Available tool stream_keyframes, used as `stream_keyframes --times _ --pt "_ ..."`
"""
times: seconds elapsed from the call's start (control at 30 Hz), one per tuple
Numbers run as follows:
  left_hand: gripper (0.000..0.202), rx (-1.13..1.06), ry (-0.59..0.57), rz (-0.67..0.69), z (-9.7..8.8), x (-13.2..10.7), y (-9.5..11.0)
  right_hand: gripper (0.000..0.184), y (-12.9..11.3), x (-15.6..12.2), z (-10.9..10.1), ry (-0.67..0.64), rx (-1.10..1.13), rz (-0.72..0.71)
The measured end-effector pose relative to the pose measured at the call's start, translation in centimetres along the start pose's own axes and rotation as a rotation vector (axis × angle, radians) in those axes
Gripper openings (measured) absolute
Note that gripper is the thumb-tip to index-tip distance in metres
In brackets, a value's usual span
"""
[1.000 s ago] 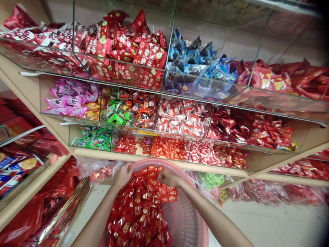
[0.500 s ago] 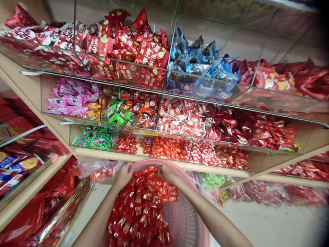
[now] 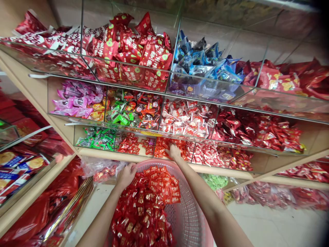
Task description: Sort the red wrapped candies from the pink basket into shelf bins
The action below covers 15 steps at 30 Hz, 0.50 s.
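A pink plastic basket (image 3: 189, 219) stands below the shelves. Inside it are many dark red shiny wrapped candies (image 3: 138, 212), with a cluster of brighter orange-red wrapped candies (image 3: 164, 185) on top at the far right. My left hand (image 3: 126, 175) is closed over the basket's far left rim. Beyond the rim, my right hand (image 3: 174, 152) reaches into a low shelf compartment of orange-red candies (image 3: 183, 147). Its fingers bend down among them, and the fingertips are partly hidden, so their grip is unclear.
Clear dividers and front panels (image 3: 205, 103) split the shelves into compartments of wrapped sweets. A wooden ledge (image 3: 108, 154) runs behind the basket. Plastic bags of sweets (image 3: 267, 193) lie under the shelf at right. Red packages (image 3: 28, 219) fill the left side.
My right hand has moved from the candies in the basket up and forward into the shelf compartment. My left hand stays on the rim. The view has shifted slightly.
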<state>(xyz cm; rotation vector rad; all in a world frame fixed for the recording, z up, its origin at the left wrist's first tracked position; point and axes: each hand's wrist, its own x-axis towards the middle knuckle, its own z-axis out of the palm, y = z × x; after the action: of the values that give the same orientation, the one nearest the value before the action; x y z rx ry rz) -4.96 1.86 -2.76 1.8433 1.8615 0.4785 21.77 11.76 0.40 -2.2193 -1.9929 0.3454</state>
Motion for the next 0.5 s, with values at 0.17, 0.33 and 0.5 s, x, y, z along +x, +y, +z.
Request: stream_keyframes --times 0.17,0.33,0.5 --pt "0.032 -0.007 0.007 0.013 0.1 0.1 -0.1 0.027 0.1 0.1 0.0 0.014 0.014 0.017" --pt "0.032 -0.010 0.003 0.014 0.1 0.1 0.0 0.028 1.0 -0.5 -0.5 0.043 0.095 0.017" --pt "0.031 -0.021 -0.010 -0.007 -0.1 0.0 0.2 0.021 2.7 -3.3 -1.4 0.139 0.153 -0.079"
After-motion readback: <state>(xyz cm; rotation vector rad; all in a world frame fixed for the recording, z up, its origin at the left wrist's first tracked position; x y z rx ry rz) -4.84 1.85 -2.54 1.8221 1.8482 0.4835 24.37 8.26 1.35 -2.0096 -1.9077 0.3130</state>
